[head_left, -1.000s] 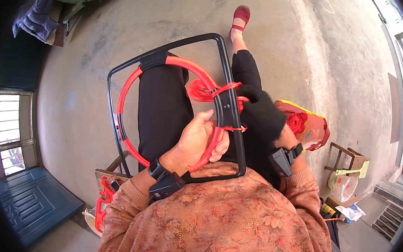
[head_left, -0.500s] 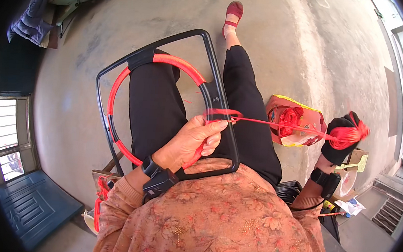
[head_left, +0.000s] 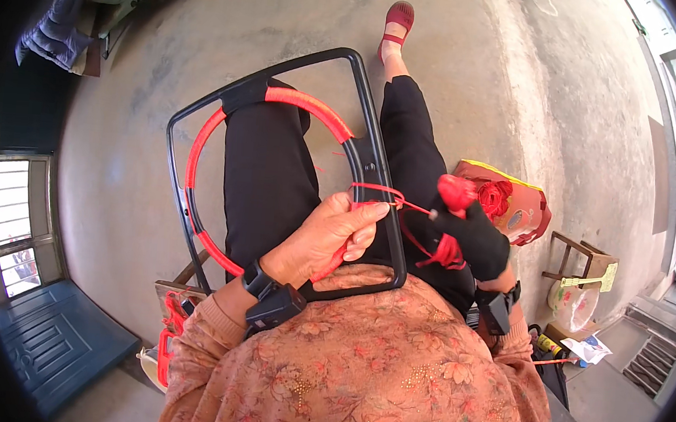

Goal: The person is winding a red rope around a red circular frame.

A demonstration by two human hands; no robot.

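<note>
Frame: black tubular rectangle with rounded corners, smooth, tilted across the lap, just toward 9 o'clock of the view's middle.
Ring: circular, inside the frame, wound in glossy red strand.
Left hand: bare, curled shut around the ring at its 4 o'clock.
Right hand: black-gloved, closed on a blurred red cord bundle; a thin strand stretches toward 9 o'clock.
Bag: creased, dark red, yellow-edged, at the right hand's 1 o'clock.
</note>
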